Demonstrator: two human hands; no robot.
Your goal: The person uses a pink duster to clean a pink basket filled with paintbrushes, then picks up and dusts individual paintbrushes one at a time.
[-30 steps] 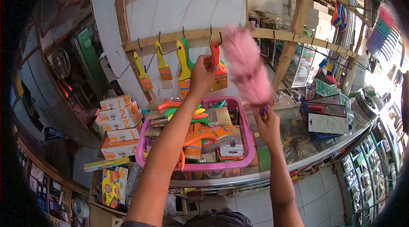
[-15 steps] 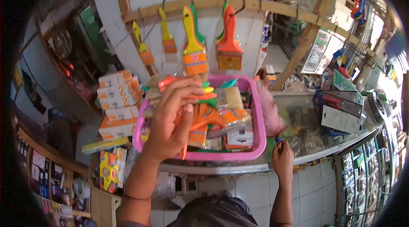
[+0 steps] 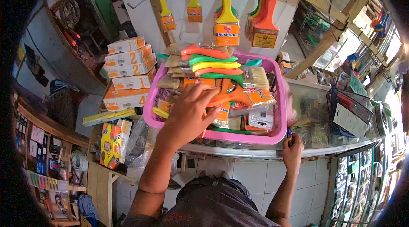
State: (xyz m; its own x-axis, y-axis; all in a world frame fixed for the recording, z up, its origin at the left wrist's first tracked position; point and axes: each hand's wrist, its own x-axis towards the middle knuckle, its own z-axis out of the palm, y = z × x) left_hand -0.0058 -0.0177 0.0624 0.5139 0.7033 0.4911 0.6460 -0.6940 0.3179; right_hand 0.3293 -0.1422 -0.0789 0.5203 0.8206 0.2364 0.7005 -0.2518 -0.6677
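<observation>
A pink basket (image 3: pixel 279 118) on the glass counter holds packaged paintbrushes. Over its left front part is my left hand (image 3: pixel 191 112), fingers apart and bent, close to an orange brush handle (image 3: pixel 232 98); whether they touch is unclear. Behind it, red, green and yellow brush handles (image 3: pixel 217 65) lie stacked across the basket. My right hand (image 3: pixel 293 147), at the counter's front edge right of the basket, is closed around the handle of a pink feather duster (image 3: pixel 291 110).
Brushes (image 3: pixel 226 18) hang from hooks on a wooden rail behind the basket. Orange and white boxes (image 3: pixel 128 97) are stacked at its left, with a yellow box (image 3: pixel 110 144) nearer. Packaged goods (image 3: pixel 351 114) stand on the counter's right part. A tiled floor lies below.
The view has shifted, so the basket and hanging brushes appear higher and further right. My left hand has lowered toward the basket's front, uncovering the stacked handles. My right hand still holds the duster.
</observation>
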